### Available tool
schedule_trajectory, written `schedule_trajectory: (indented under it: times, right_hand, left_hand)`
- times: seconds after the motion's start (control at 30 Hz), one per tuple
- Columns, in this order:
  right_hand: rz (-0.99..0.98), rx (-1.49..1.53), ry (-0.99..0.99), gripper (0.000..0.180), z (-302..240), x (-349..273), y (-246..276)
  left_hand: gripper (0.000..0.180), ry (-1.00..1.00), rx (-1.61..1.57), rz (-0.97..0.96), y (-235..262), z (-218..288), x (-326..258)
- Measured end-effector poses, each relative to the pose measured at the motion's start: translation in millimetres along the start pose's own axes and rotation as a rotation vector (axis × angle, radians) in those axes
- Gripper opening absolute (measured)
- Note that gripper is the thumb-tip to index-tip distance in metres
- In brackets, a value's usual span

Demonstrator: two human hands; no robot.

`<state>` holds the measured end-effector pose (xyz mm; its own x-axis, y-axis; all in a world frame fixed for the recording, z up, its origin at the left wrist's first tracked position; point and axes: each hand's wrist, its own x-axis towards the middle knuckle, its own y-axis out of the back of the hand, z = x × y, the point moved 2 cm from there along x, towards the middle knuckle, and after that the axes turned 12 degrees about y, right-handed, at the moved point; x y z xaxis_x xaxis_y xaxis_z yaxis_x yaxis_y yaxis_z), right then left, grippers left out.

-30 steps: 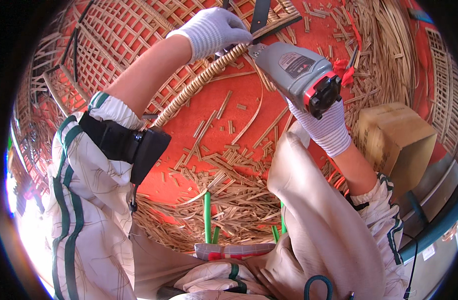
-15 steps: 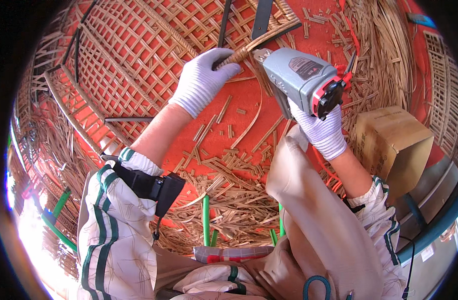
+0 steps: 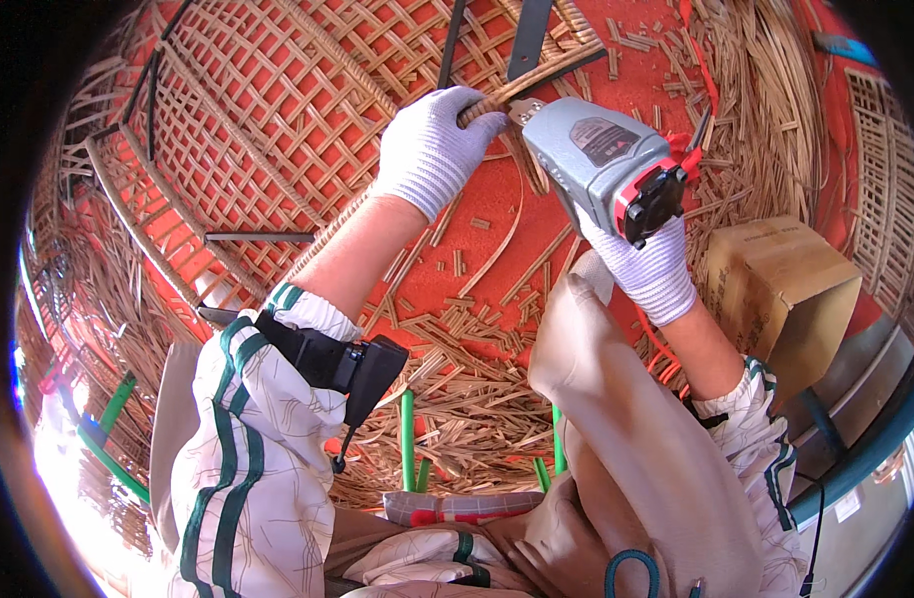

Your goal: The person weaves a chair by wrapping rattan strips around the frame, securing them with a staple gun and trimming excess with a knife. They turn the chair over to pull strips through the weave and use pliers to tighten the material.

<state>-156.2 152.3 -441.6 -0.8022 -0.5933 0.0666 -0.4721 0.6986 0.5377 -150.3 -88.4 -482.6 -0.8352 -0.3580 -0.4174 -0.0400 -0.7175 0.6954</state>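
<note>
Left hand (image 3: 432, 149), fingers curled tight around the woven rattan rim (image 3: 537, 85); right hand (image 3: 648, 267) clenched the grey power tool (image 3: 602, 159). Nose close to fingertips: a slip risked injury.

- The grey power tool (image 3: 602, 159) was a chunky handheld unit with a red-and-black end cap facing the camera. It was tilted, its narrow metal nose pointing up and left, right against the wicker rim.
- The wicker rim (image 3: 537, 85) was a thick, wrapped cane bar, tan in colour, running diagonally from lower left to upper right along the edge of the woven panel.
- The woven panel (image 3: 278, 120) was an open lattice of pale cane strips, lying flat over the red floor, with dark metal bars crossing its upper part.
</note>
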Motion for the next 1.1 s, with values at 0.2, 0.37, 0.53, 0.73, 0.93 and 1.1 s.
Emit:
schedule_trajectory:
  times: [0.2, 0.37, 0.53, 0.73, 0.93, 1.1]
  right_hand:
    - [-0.008, 0.033, -0.044, 0.035, -5, 0, 2]
    - [-0.005, 0.002, -0.017, 0.034, -7, 2, 4]
    - [-0.042, -0.045, 0.018, 0.033, -7, 5, 3]
    - [-0.11, -0.027, -0.03, 0.03, -24, 15, 9]
    - [-0.127, -0.06, -0.071, 0.029, -32, 20, 6]
    - [-0.131, -0.02, -0.167, 0.026, -41, 32, 9]
  left_hand:
    - [0.033, -0.007, -0.007, 0.0, 0, 0, 2]
    - [0.03, 0.002, 0.018, 0.039, -4, 3, 1]
    - [0.03, 0.002, 0.0, 0.043, -2, 1, 0]
    - [0.03, 0.008, -0.006, 0.038, -4, 2, 1]
    - [0.029, 0.033, -0.017, 0.033, -6, 2, 1]
    - [0.031, 0.038, -0.012, 0.044, -7, -3, 4]
